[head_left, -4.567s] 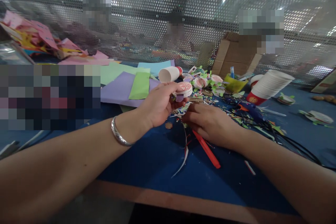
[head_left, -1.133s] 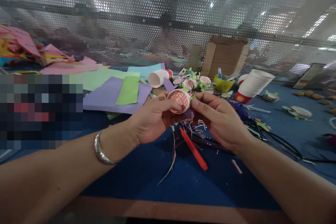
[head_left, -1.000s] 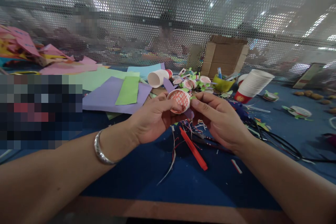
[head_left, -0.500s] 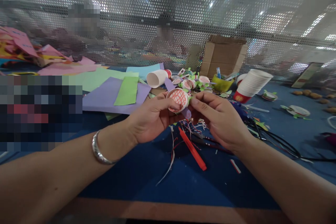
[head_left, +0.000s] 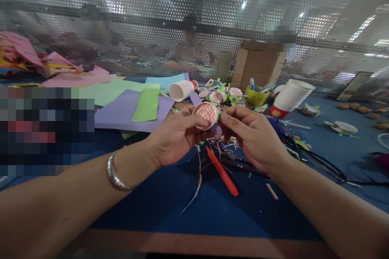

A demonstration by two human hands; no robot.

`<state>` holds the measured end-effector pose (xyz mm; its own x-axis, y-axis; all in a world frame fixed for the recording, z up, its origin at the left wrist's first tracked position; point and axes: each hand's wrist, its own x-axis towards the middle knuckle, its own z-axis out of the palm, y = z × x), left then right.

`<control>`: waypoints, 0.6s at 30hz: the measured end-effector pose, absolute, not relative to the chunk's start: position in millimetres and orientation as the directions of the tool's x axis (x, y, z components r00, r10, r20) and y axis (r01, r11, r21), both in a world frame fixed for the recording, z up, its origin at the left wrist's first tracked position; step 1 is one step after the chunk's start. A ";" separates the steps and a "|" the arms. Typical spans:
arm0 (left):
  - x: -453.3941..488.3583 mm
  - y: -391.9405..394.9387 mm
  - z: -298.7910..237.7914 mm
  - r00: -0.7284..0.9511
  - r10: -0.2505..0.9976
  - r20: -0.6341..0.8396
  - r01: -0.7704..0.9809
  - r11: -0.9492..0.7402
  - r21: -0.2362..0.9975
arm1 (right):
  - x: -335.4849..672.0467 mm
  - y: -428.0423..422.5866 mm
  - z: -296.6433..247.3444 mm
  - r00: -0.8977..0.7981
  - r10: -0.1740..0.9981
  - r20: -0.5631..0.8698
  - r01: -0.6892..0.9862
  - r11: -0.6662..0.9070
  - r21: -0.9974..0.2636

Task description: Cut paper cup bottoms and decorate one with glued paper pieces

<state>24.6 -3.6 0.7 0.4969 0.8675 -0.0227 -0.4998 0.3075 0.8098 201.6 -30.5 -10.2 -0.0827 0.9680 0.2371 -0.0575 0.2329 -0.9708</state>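
The paper-cup disc [head_left: 207, 112], its round face crosshatched in red, is held above the blue table [head_left: 225, 216], between the two hands and nearer the left. The left hand [head_left: 178, 133] grips it from its left side, the thumb laid over the lower part of the face and the other fingers curled behind and under it. At the disc's right edge, the right hand [head_left: 257, 135] has its thumb and forefinger pinched together on a small green paper piece [head_left: 219, 115]; its remaining fingers are bent and partly hidden. A purple paper tab [head_left: 217, 130] shows below the disc's right side, between the hands. A purple strip [head_left: 195, 98] rises at its upper left; whether it is attached cannot be told. Below the hands a red marker [head_left: 222, 172] lies slanted on the table, and beyond them sits a pile of cup-base turtles [head_left: 235, 93].
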 end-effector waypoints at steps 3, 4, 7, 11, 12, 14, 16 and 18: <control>24.9 -4.2 0.7 0.487 0.873 -0.023 -0.504 0.302 0.809 | 201.6 -30.9 -10.0 -0.086 0.965 0.248 -0.044 0.245 -0.968; 24.9 -4.5 0.8 0.482 0.876 -0.026 -0.504 0.301 0.809 | 201.7 -30.9 -9.8 -0.090 0.964 0.250 -0.040 0.247 -0.968; 24.3 -4.2 1.0 0.475 0.879 -0.040 -0.495 0.304 0.814 | 202.6 -30.7 -9.4 -0.101 0.963 0.250 -0.021 0.249 -0.968; 22.1 0.1 1.4 0.475 0.879 -0.026 -0.482 0.285 0.828 | 205.4 -28.6 -8.7 -0.086 0.969 0.232 0.008 0.233 -0.972; 21.5 1.5 1.7 0.472 0.881 -0.024 -0.479 0.279 0.832 | 206.3 -27.9 -8.6 -0.074 0.972 0.224 0.006 0.225 -0.974; 20.6 3.8 2.3 0.464 0.885 -0.040 -0.466 0.282 0.839 | 208.3 -26.4 -8.0 -0.041 0.977 0.208 0.001 0.208 -0.978; 20.4 4.8 2.8 0.456 0.887 -0.067 -0.443 0.292 0.848 | 209.9 -25.7 -7.1 -0.019 0.980 0.198 0.012 0.198 -0.980; 20.8 4.6 3.1 0.447 0.890 -0.089 -0.412 0.294 0.862 | 211.2 -25.7 -5.7 -0.016 0.980 0.200 0.042 0.201 -0.979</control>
<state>20.8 4.6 3.1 0.4473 0.8899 -0.0892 -0.4122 0.2936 0.8625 211.2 -25.7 -5.7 -0.0156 0.9797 0.2001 0.0422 0.2006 -0.9788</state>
